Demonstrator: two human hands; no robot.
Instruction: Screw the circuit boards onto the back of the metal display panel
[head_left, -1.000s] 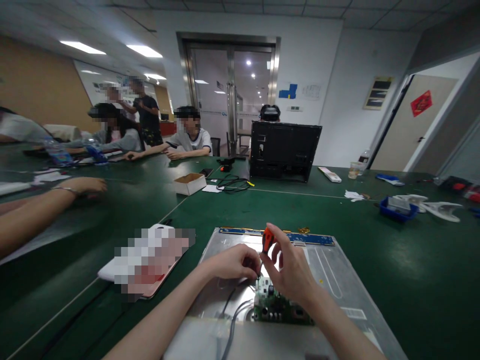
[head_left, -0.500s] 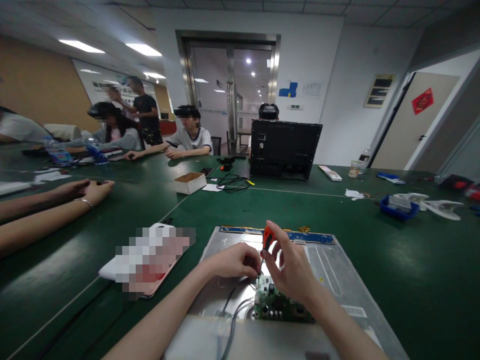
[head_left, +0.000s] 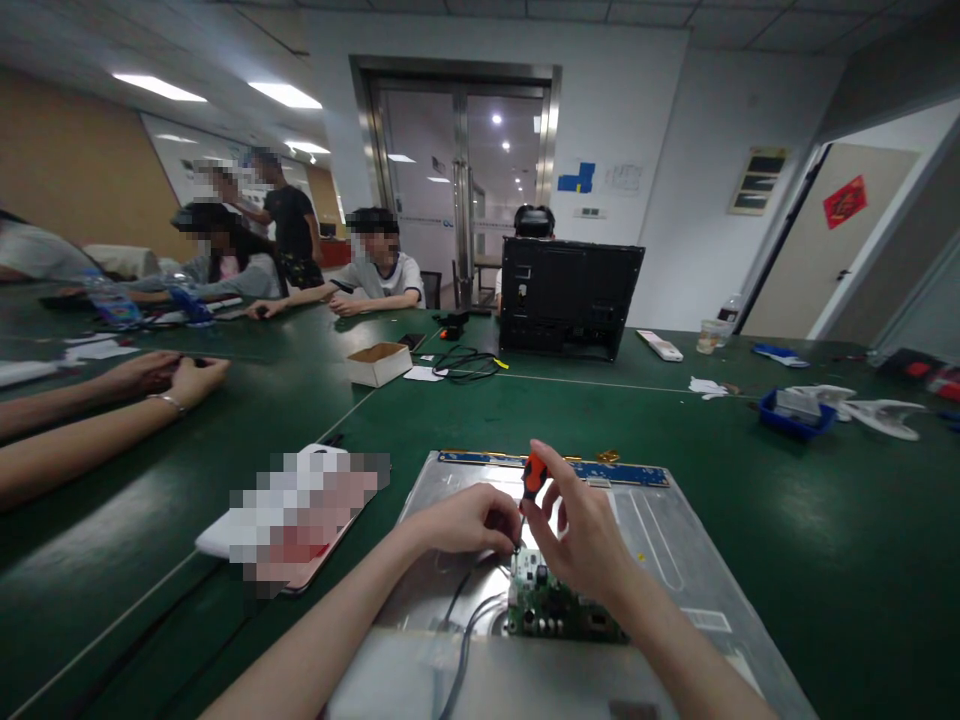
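The right hand (head_left: 581,540) pinches a small screwdriver with an orange-and-black handle (head_left: 533,475), held nearly upright with the tip down at the top left corner of a small green circuit board (head_left: 555,605). The left hand (head_left: 469,520), at about nine o'clock from that tip, is curled with fingertips pressed together beside the shaft, seemingly steadying it or the screw; the screw itself is too small to make out. The board lies on a flat silver metal panel back (head_left: 675,570) at the near edge of the green surface (head_left: 825,520), with grey cables (head_left: 465,625) trailing from the board toward six o'clock. The step in hand looks like driving or loosening a screw at the board's corner; the next move would call for keeping the driver vertical and seated while the fingers twist the handle. At nine o'clock from the panel lies a white and pink flat object (head_left: 292,515), blurred. Toward twelve o'clock stand a black monitor housing (head_left: 570,297) and a small open cardboard box (head_left: 379,363). At ten o'clock another person's forearms (head_left: 97,420) rest on the surface.
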